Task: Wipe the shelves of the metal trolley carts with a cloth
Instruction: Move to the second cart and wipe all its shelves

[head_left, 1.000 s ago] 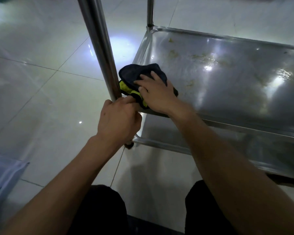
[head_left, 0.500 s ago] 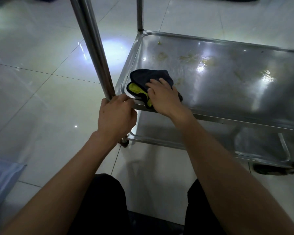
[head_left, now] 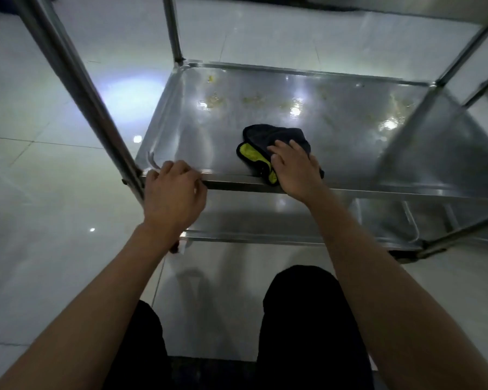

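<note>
The right hand [head_left: 296,170] presses flat, fingers spread, on a dark cloth with a yellow-green lining [head_left: 268,149], which lies bunched on the steel trolley shelf [head_left: 350,153] near its front rim, partly overlapping it. The left hand [head_left: 174,192] curls its fingers over that front rim just beside the near-left upright post [head_left: 96,114]. Yellowish smears [head_left: 254,99] dot the far half of the shelf. A lower shelf [head_left: 307,218] shows beneath, above the pale tiled floor [head_left: 40,220].

Right hand [head_left: 296,171] pressing cloth [head_left: 268,142] on shelf [head_left: 350,153] — left hand [head_left: 172,195] gripping rim
</note>
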A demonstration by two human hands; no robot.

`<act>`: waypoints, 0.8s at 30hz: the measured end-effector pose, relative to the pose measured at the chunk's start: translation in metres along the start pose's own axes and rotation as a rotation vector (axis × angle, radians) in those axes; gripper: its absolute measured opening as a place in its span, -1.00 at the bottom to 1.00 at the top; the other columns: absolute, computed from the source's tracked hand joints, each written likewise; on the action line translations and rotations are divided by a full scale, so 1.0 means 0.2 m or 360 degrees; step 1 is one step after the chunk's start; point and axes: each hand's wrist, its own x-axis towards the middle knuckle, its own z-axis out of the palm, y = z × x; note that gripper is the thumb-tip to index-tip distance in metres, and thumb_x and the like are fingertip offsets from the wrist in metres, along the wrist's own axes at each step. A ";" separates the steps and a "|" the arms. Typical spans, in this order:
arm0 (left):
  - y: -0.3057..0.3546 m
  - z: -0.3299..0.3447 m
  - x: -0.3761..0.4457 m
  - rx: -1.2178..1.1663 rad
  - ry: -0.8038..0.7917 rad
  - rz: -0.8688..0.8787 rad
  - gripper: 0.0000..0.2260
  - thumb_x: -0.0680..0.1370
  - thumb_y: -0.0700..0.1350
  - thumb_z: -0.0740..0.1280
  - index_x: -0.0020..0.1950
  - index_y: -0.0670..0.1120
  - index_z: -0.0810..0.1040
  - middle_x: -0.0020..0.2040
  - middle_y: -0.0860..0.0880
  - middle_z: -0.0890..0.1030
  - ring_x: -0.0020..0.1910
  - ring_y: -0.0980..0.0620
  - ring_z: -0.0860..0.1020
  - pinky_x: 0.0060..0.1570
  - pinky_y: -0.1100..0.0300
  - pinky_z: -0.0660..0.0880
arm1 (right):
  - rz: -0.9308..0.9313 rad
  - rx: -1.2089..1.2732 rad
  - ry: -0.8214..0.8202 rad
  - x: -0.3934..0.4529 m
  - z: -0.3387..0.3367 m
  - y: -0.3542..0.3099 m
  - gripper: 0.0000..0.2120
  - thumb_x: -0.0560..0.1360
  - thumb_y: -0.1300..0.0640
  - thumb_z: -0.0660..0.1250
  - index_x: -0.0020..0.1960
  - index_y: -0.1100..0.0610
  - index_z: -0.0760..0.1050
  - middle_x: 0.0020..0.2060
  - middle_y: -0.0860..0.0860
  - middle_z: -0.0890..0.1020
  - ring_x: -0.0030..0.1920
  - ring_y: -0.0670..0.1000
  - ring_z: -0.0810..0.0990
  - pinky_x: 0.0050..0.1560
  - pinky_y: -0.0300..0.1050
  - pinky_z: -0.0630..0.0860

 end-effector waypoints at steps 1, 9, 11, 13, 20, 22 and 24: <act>0.00 0.01 0.00 -0.0015 0.0023 -0.0008 -0.80 0.56 -0.04 0.29 0.01 -0.05 0.69 0.01 -0.04 0.64 0.03 -0.12 0.55 0.04 -0.08 0.45 | 0.0019 -0.0052 0.0005 -0.02 -0.03 0.05 -0.59 0.70 0.00 -0.02 0.50 -0.04 0.34 0.55 -0.08 0.26 0.59 0.02 0.07 0.52 0.21 0.01; 0.02 0.06 0.00 -0.0059 0.0115 0.0008 -0.80 0.55 -0.03 0.36 0.00 -0.12 0.69 -0.04 -0.13 0.62 0.01 -0.24 0.54 -0.02 -0.11 0.46 | 0.0241 -0.0397 0.0031 -0.14 -0.21 0.47 -0.57 0.68 0.09 0.01 0.54 0.05 0.24 0.57 -0.03 0.19 0.59 0.08 0.02 0.51 0.26 0.14; 0.03 0.04 0.00 -0.0020 0.0094 0.0025 -0.81 0.53 -0.03 0.41 0.01 -0.13 0.69 -0.05 -0.13 0.62 0.00 -0.25 0.55 -0.02 -0.13 0.44 | 0.0276 -0.0448 0.0038 -0.15 -0.23 0.50 -0.58 0.67 0.09 0.04 0.53 0.04 0.26 0.56 -0.03 0.19 0.59 0.09 0.02 0.50 0.29 0.15; 0.02 0.03 0.01 0.0005 0.0090 0.0044 -0.80 0.53 -0.01 0.43 0.03 -0.12 0.70 -0.06 -0.12 0.63 -0.02 -0.25 0.57 -0.01 -0.13 0.42 | 0.0337 -0.0397 0.0067 -0.15 -0.23 0.50 -0.58 0.67 0.07 0.03 0.52 0.00 0.26 0.56 -0.05 0.21 0.59 0.08 0.03 0.49 0.29 0.13; -0.02 -0.03 0.08 -0.0155 -0.0051 0.0057 -0.74 0.57 0.15 0.36 -0.12 0.00 0.70 -0.18 -0.02 0.62 -0.10 -0.16 0.58 0.00 -0.08 0.49 | 0.0525 -0.0160 0.0110 -0.11 -0.19 0.38 -0.56 0.63 -0.08 -0.03 0.47 -0.10 0.31 0.56 -0.08 0.22 0.59 0.05 0.01 0.47 0.37 0.01; -0.04 -0.04 0.13 -0.0190 -0.0154 0.0048 -0.66 0.58 0.20 0.30 -0.26 0.02 0.63 -0.24 0.03 0.53 -0.14 -0.12 0.56 -0.07 -0.04 0.53 | 0.0508 -0.0153 0.0101 -0.09 -0.15 0.30 -0.53 0.59 -0.13 -0.04 0.46 -0.12 0.32 0.56 -0.10 0.21 0.60 0.04 0.00 0.46 0.39 -0.01; -0.05 -0.03 0.16 -0.0230 -0.0180 0.0009 -0.64 0.57 0.21 0.30 -0.31 0.03 0.60 -0.24 0.02 0.51 -0.21 -0.09 0.55 -0.18 0.01 0.55 | 0.0446 -0.0161 0.0101 -0.06 -0.10 0.20 -0.53 0.58 -0.15 -0.04 0.45 -0.13 0.33 0.55 -0.10 0.22 0.59 0.05 0.01 0.46 0.41 0.00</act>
